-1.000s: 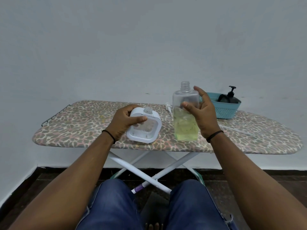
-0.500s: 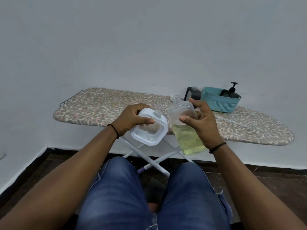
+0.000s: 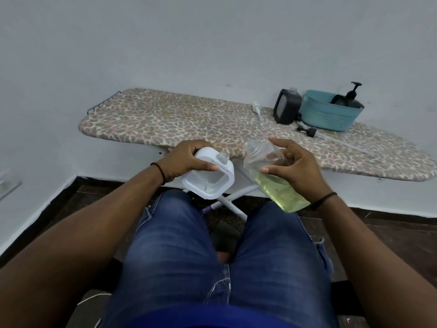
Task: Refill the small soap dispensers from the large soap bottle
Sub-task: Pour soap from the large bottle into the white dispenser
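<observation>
Since a moment before, I had drawn both containers off the ironing board [image 3: 189, 119] toward my lap and tipped the large soap bottle [image 3: 272, 178] further left. My right hand [image 3: 295, 171] gripped it, thumb and fingertips curled round its body, index finger lifted. My left hand [image 3: 186, 162] clasped the white dispenser [image 3: 210, 181]. The bottle's long axis slanted up-left, its open mouth just right of the dispenser's neck, not yet over it.

Both hands have drawn back from the tabletop [image 3: 189, 124] to above the lap. The large soap bottle [image 3: 272, 176], upright earlier, now tilts its open neck toward the white dispenser [image 3: 210, 178]. A black dispenser [image 3: 287, 106] is now exposed.
</observation>
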